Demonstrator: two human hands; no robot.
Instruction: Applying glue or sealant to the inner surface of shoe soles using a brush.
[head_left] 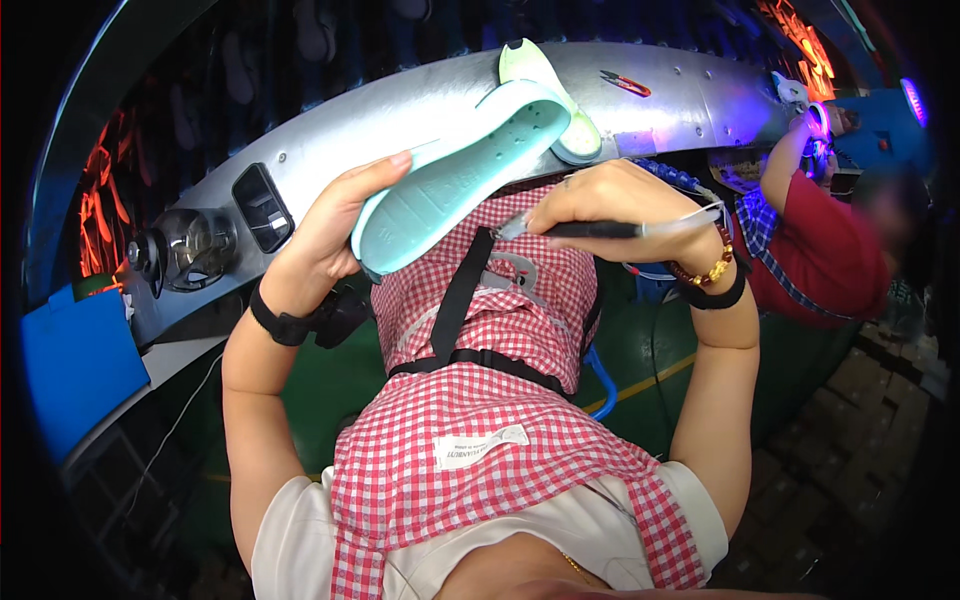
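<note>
My left hand is closed on the heel end of a pale teal foam clog, thumb along its rim. The clog is tilted, so its inner sole and the small holes toward the toe show. In my right hand is a slim pen-like tool with a black grip, its tip pointing left, below the clog and apart from it. The tool's exact kind is unclear. Behind the clog, a yellow-green clog lies on the metal bench, partly hidden by the teal one.
Red-handled thread snips lie at the far side of the bench. Toward the left are a black phone and a clear rounded jar. A person in red works at the right. A blue panel stands at the left edge.
</note>
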